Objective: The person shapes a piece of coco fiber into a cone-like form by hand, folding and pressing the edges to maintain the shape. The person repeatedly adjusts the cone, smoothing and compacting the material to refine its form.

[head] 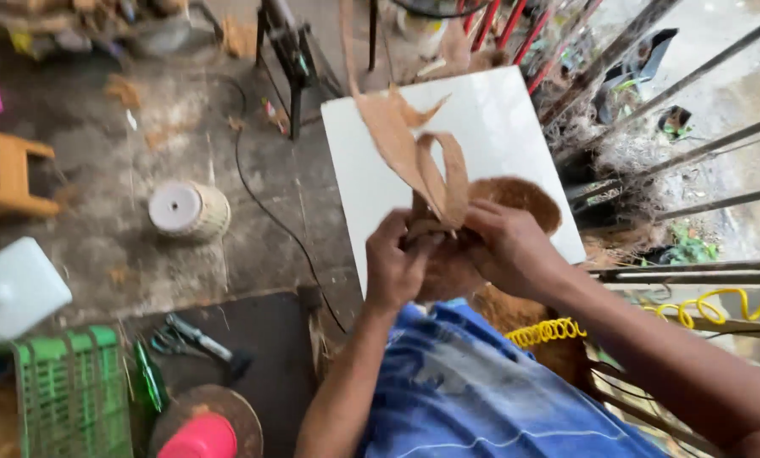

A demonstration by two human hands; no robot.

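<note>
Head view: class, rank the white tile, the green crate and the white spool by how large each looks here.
1. White tile, largest.
2. Green crate, partly cut off by the frame and nearer the camera, so its rank is less sure.
3. White spool, smallest.

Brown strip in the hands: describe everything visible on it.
The brown strip looks like thin, flexible, leathery or bark-like material, tan and matte. It rises from the hands, one part bending into a loop, another running up as a long band with a ragged, forked end. The left hand and right hand pinch its base against a fibrous brown husk. A white board lies behind it.
</note>
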